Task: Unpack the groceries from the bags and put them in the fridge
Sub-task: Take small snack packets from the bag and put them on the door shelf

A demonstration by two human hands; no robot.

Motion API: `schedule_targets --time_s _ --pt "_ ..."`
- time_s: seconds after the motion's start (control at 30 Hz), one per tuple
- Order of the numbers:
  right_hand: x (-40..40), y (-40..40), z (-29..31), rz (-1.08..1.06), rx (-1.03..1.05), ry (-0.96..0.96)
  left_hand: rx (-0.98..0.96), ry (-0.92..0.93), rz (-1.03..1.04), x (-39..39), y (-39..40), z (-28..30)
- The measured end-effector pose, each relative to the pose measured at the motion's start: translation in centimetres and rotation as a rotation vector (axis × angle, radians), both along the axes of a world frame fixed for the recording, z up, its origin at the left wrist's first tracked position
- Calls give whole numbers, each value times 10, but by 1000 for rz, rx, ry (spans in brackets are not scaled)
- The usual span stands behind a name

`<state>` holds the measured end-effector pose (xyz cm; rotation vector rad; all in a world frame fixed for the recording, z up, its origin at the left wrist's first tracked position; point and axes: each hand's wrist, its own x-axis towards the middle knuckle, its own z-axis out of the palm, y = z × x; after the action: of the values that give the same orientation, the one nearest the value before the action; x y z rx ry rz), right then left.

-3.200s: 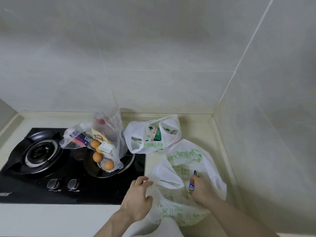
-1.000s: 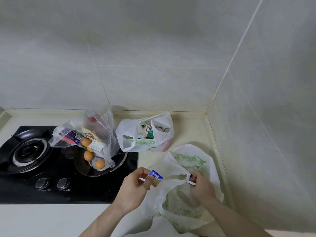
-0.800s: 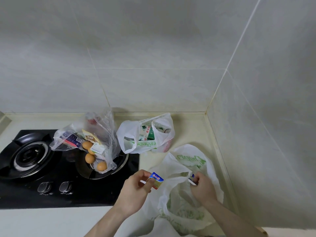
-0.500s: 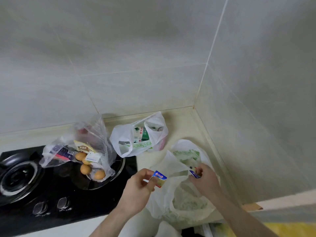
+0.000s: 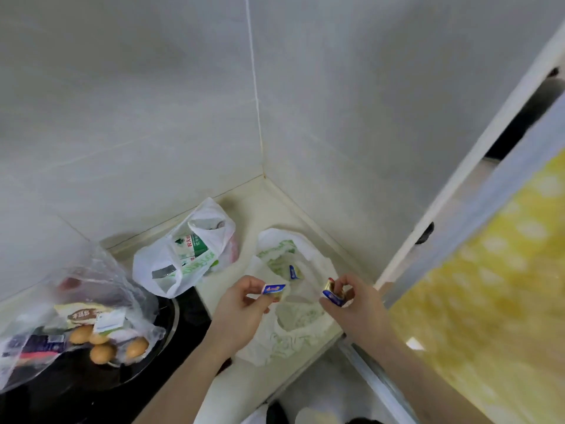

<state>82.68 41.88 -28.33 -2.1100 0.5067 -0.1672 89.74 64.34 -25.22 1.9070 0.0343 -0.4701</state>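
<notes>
Groceries: left hand (image 5: 241,304) pinches a small blue-topped packet (image 5: 274,289), right hand (image 5: 351,298) pinches a second blue-and-gold packet (image 5: 332,293); both held above the open white bag with green print (image 5: 290,319). A third small packet (image 5: 294,272) lies inside that bag. Bag sits on a cream counter (image 5: 260,209), in the corner of pale tiled walls (image 5: 153,102). Behind it, another white bag (image 5: 186,255) holds a green-and-white carton (image 5: 191,247). Far left, a clear bag (image 5: 76,310) with eggs (image 5: 102,353) rests on the black gas hob (image 5: 91,393). Right: white frame edge, yellow patterned surface (image 5: 489,316), blurred.
</notes>
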Motion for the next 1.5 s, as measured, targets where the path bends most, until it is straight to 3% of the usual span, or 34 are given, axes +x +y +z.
schedule_targets --time_s 0.37,0.57,0.77,1.03,1.37,1.5 --pt "-56 -35 25 67 -86 32 324 -110 -202 20 -47 -35" --pt "-72 -31 29 86 -111 19 596 -179 -487 67 -87 -66" --pt "-71 -29 25 -73 -126 42 918 -214 -760 111 -120 -108" --pt "-70 -30 7 -191 -167 107 1022 -147 -877 140 -138 -162" --pt "-69 -20 -2 -270 -132 112 953 -304 -765 139 -127 -184" --pt "-87 -21 0 -266 -119 126 821 -339 -652 126 -119 -192"
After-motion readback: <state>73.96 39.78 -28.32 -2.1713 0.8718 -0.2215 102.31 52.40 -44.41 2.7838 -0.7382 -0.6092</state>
